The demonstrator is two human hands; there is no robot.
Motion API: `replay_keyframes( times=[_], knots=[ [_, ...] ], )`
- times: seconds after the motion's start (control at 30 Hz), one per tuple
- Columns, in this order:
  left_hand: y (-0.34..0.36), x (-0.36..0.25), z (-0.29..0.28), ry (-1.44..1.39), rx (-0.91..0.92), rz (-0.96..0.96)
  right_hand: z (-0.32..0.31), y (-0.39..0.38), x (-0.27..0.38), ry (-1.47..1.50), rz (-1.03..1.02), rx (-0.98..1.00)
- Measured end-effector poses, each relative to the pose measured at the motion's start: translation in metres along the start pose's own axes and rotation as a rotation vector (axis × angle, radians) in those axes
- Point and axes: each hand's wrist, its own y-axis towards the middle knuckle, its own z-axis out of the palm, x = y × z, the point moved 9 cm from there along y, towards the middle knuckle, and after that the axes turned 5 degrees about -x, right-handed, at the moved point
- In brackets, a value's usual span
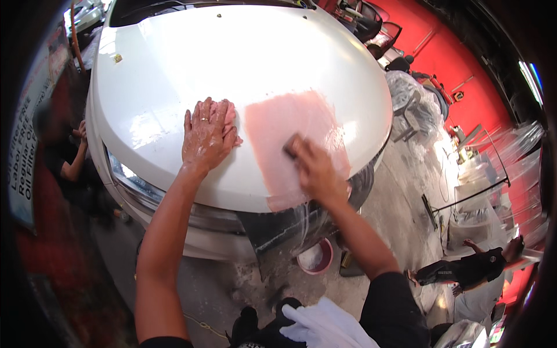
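Note:
A white car hood [168,58] spreads out in front of me, with a pink patch of filler [290,113] on its front right part, wet and shiny at its right side. My right hand [318,171] grips a small dark sanding block [292,145] against the middle of this patch. Left of the patch, my wet left hand [206,133] lies over a bunched pink cloth [231,124], pressing it onto the hood; part of the cloth is hidden under the palm. A ring shows on one left finger.
A dark sheet [272,232] covers the car's front below the patch. On the floor stands a pink bucket [316,258] with whitish water. One person [72,156] is at the left, another [476,267] at the right. Plastic-wrapped things [409,95] line the right side.

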Motion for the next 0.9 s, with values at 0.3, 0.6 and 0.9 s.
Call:
replay_keyframes(
  times=[0.3,0.6,0.9],
  knots=[
    [-0.004,0.003,-0.003,-0.039,-0.03,-0.016,0.006,0.003,0.025,0.177,0.021,0.012],
    [-0.004,0.002,0.001,-0.072,-0.036,-0.018,0.026,0.071,-0.011,0.255,0.237,0.048],
    [0.004,-0.018,-0.003,-0.14,-0.034,-0.009,0.017,0.114,-0.035,0.048,0.257,0.071]
  ],
)
